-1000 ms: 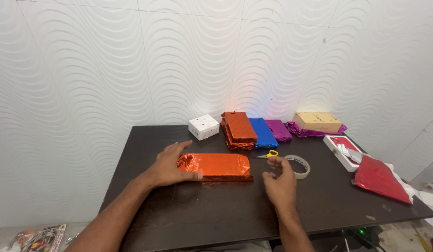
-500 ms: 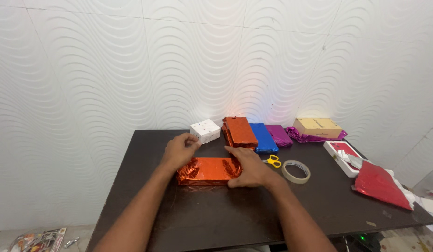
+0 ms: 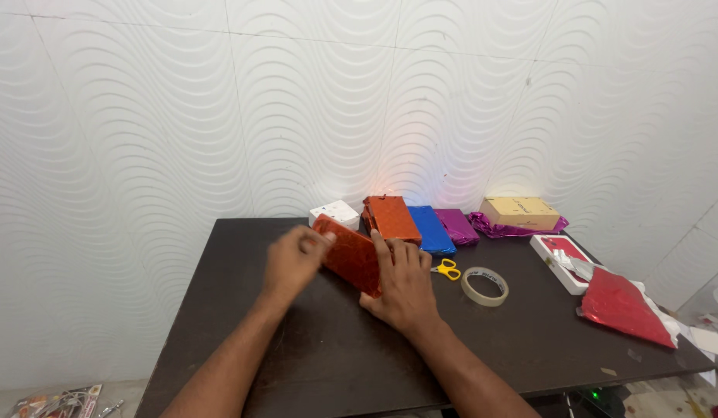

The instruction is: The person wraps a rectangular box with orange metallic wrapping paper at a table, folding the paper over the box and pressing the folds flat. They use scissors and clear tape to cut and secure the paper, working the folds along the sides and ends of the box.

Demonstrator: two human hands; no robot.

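Crowding the orange parcel (image 3: 350, 255): white box (image 3: 334, 213), orange stack (image 3: 391, 219), scissors (image 3: 446, 268).

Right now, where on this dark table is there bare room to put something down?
The near half of the dark table is bare, from the front edge up to both hands, the left hand and right hand, which hold the orange wrapped box. A smaller patch lies between the tape roll and red foil sheet. The back edge by the wall is crowded with wrapped boxes.
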